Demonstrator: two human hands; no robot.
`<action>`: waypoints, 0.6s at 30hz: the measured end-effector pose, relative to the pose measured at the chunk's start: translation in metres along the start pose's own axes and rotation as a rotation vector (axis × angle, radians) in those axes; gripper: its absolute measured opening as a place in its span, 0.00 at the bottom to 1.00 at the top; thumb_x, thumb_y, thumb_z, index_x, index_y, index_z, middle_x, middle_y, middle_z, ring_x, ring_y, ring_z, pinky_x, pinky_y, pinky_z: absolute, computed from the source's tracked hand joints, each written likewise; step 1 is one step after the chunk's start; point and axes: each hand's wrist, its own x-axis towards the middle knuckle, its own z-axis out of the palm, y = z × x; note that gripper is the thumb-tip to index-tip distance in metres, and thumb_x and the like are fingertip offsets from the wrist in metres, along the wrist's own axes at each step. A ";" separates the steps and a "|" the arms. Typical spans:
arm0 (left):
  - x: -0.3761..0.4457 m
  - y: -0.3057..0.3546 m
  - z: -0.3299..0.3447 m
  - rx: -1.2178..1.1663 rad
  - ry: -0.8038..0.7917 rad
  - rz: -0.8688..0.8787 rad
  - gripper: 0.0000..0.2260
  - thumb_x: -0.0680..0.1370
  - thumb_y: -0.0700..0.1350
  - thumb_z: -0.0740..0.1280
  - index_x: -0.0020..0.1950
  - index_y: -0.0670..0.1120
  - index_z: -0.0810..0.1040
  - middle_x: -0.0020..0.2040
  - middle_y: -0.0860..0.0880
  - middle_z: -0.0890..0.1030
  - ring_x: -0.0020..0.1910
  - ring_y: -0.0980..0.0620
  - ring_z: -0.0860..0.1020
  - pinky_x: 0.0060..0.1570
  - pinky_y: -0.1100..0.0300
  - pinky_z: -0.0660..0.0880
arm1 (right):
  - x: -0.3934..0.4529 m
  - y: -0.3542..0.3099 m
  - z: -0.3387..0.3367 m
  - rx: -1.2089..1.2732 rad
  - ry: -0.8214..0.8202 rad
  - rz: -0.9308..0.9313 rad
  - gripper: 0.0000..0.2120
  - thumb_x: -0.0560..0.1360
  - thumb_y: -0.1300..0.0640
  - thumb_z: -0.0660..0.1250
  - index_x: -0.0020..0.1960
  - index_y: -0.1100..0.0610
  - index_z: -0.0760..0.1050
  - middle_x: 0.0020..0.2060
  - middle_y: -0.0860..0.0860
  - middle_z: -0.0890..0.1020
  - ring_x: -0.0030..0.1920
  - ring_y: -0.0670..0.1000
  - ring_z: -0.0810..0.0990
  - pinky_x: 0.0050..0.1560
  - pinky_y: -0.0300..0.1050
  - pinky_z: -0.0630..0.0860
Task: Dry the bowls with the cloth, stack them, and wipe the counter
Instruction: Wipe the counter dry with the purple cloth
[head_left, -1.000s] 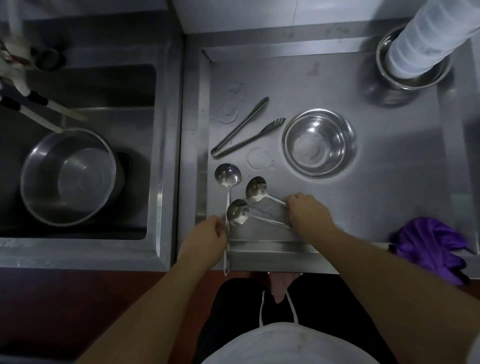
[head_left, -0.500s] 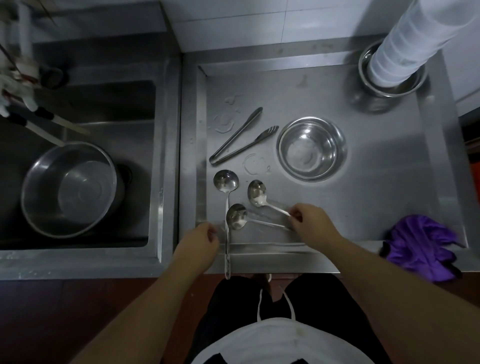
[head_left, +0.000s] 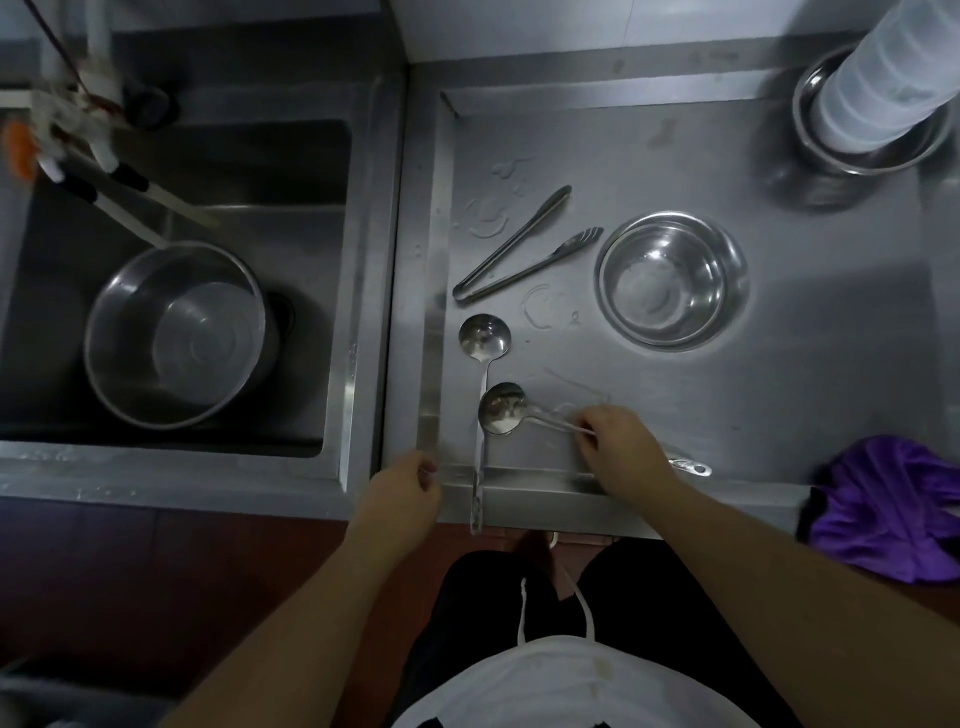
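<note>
From the head camera we look straight down on a steel counter (head_left: 779, 415) with a raised lip along its front edge. Our right hand (head_left: 623, 447) reaches over that lip and its curled fingers pinch thin ladle handles; we cannot tell whether one or two ladles (head_left: 503, 408) sit under the grip, since the bowls overlap near the front edge. A handle end pokes out past the wrist, lying on the lip. Our left hand (head_left: 402, 493) hovers at the counter's front left corner with fingers loosely curled, holding nothing, just beside the long ladle (head_left: 484, 338) whose handle hangs out over the front edge.

The steel bowl (head_left: 670, 280) stands upright mid-counter, well apart from both hands, with bare counter to its right and front. Tongs (head_left: 519, 249) lie diagonally to its left, near water marks. In the back right corner a second steel bowl (head_left: 872, 135) holds a tall stack of white plastic containers (head_left: 893, 73). The purple cloth (head_left: 893, 509) is bunched at the front right edge, partly drooping over it.

Left of the counter, the sink (head_left: 208, 171) holds a large steel basin (head_left: 176, 332).
</note>
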 end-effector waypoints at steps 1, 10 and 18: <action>-0.001 -0.003 0.001 -0.010 -0.002 -0.010 0.07 0.83 0.48 0.65 0.60 0.55 0.77 0.49 0.57 0.81 0.45 0.57 0.81 0.47 0.55 0.82 | 0.000 0.000 0.002 0.001 0.022 -0.002 0.04 0.80 0.62 0.69 0.52 0.62 0.82 0.49 0.60 0.82 0.53 0.62 0.79 0.55 0.54 0.75; -0.002 -0.006 0.009 -0.052 -0.033 -0.039 0.07 0.82 0.47 0.64 0.58 0.57 0.77 0.48 0.57 0.81 0.43 0.57 0.81 0.43 0.54 0.83 | -0.001 -0.002 0.006 -0.123 0.165 -0.051 0.03 0.75 0.61 0.74 0.48 0.60 0.82 0.45 0.58 0.82 0.47 0.62 0.77 0.47 0.55 0.75; 0.023 0.033 0.027 -0.059 -0.051 0.014 0.04 0.80 0.47 0.66 0.48 0.55 0.77 0.49 0.53 0.85 0.48 0.51 0.82 0.45 0.58 0.75 | -0.002 -0.006 -0.003 -0.157 0.125 -0.038 0.05 0.77 0.60 0.73 0.51 0.60 0.82 0.47 0.57 0.82 0.49 0.62 0.77 0.49 0.56 0.75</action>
